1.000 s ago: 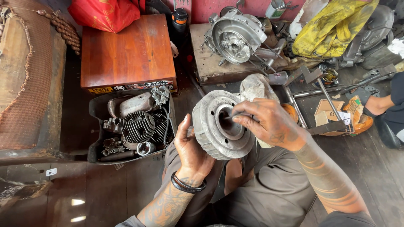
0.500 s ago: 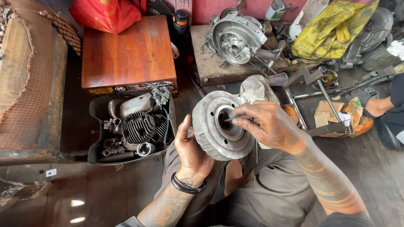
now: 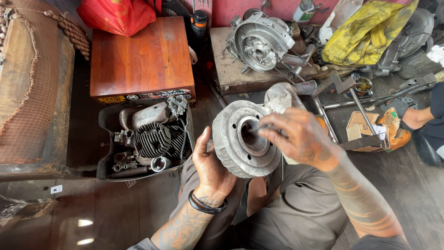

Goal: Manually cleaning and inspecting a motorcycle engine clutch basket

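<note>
Barely anything shifted: left hand [image 3: 210,164] still cups the finned flywheel [image 3: 245,138], right hand [image 3: 298,136] fingertips pinching inside its hub, beside the parts tray [image 3: 107,122]

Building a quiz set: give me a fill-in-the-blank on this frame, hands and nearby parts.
1. The left hand supports the round finned metal drum from its ___ side.
2. The right hand has its fingertips in the drum's ___ hole.
3. The black tray of engine parts sits in front of a ___ box.
4. On the left wrist is a black ___.

Missing: left; centre; wooden; bracelet
</note>
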